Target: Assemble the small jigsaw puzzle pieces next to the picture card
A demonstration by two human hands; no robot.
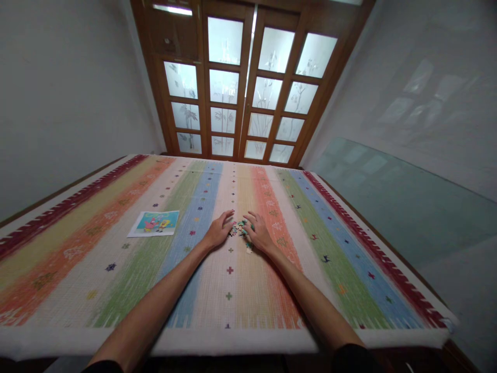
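A small heap of jigsaw puzzle pieces (239, 228) lies on the striped tablecloth between my two hands. My left hand (219, 229) curves against the heap's left side, its fingers apart and pointing forward. On the right side, my right hand (258, 231) rests with spread, bent fingers over some of the pieces. A few pieces under the right palm are partly hidden. Neither hand has a piece visibly gripped. To the left lies a printed picture (157, 224) of a pink and a yellow cartoon figure on a blue-green background, flat on the cloth.
The striped tablecloth (229, 280) covers a wide table, with its white edge (240, 342) nearest me. Beyond the far edge stand wooden doors (248, 83) with frosted panes. A pale glass-like panel (388, 202) leans along the right wall.
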